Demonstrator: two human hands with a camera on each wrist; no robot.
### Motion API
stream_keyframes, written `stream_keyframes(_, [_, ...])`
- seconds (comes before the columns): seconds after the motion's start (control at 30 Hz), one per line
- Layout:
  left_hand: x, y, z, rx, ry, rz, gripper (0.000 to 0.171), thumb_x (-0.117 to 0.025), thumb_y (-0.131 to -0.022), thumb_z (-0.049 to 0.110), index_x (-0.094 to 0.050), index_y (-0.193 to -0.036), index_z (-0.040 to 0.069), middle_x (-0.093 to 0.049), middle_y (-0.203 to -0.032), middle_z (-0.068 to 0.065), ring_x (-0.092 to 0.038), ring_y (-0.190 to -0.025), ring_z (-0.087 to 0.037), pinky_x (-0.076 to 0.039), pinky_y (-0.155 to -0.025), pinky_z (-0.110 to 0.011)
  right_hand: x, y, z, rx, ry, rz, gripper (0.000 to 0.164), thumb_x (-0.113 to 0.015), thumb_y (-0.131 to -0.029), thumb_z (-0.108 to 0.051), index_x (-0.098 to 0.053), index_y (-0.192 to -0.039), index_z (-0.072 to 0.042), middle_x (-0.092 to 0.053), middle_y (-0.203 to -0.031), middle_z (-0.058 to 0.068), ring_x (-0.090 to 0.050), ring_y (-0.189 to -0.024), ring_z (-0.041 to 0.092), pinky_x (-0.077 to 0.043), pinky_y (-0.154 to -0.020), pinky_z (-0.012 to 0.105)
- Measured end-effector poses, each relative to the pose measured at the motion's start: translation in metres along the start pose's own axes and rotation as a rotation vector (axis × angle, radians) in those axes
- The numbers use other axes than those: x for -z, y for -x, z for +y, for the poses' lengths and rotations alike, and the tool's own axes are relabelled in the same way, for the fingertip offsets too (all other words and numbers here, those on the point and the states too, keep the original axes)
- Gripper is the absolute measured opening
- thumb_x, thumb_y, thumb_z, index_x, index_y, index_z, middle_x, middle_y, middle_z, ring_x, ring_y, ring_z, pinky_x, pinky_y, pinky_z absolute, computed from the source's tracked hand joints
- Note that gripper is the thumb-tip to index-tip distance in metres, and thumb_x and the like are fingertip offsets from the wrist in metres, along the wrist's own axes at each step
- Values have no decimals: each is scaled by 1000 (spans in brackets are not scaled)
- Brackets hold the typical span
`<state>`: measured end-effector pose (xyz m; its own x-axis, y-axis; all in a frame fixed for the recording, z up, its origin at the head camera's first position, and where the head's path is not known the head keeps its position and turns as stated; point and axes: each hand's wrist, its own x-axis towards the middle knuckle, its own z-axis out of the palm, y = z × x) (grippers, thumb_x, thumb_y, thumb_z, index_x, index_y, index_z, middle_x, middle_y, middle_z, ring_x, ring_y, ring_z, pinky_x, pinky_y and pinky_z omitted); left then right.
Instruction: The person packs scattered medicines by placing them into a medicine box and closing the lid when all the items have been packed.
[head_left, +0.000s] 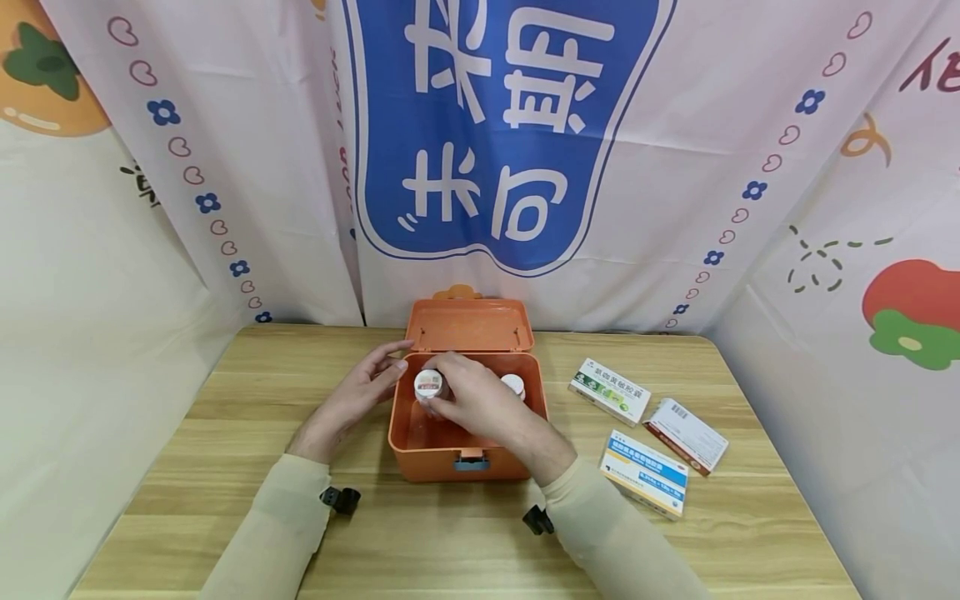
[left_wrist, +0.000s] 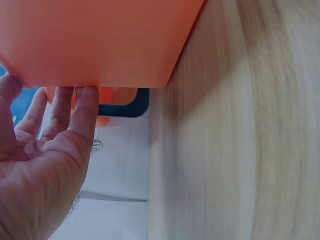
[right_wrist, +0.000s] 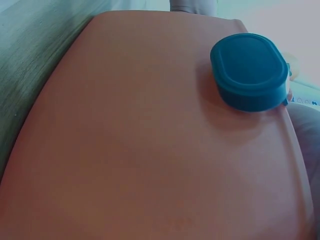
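Bottle [head_left: 428, 384], right hand [head_left: 477, 398] gripping, fingers curled

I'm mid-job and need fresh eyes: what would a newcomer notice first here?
Probably the open orange box near the middle of the table, where the right grip holds a white-topped container in or over the box's left part. Next, the big blue panel on the curtain behind, then three medicine cartons to the box's right.
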<state>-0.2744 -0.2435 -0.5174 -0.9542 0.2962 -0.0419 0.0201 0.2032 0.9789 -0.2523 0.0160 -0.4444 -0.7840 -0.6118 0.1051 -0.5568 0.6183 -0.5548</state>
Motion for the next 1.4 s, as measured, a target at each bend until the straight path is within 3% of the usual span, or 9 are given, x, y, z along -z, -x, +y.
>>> stream_keyframes(0.37, [0, 0, 0, -4, 0, 2, 58, -54, -127, 29, -41, -181, 11, -61, -157, -27, -69, -131, -13, -58, -123, -46, -4, -1, 2, 31, 118, -1, 39, -86, -111, -20, -73, -146, -8, -78, -140, 7, -76, -129, 21, -65, -116, 39])
stream_keyframes(0.7, [0, 1, 0, -5, -1, -1, 59, -53, -128, 29, -40, -182, 11, -60, -161, -31, -67, -146, -35, -55, -129, -59, -6, -2, 4, 27, 197, -33, 40, -85, -111, -18, -72, -147, -10, -78, -145, 6, -74, -134, 19, -63, -121, 38])
stream_keyframes(1.1, [-1, 1, 0, 1, 1, 3, 59, -54, -127, 30, -41, -182, 13, -60, -160, -30, -68, -141, -28, -58, -127, -54, -13, -2, 6, 124, 361, 6, 37, -89, -106, -12, -75, -140, -7, -79, -137, 8, -78, -125, 21, -67, -111, 35])
stream_keyframes(1.4, [-1, 1, 0, 1, -3, 4, 58, -53, -128, 30, -41, -182, 13, -61, -159, -28, -69, -136, -20, -60, -123, -46, -11, -1, 4, 106, 352, -8, 40, -88, -108, -14, -74, -146, -8, -78, -142, 7, -76, -130, 19, -65, -115, 34])
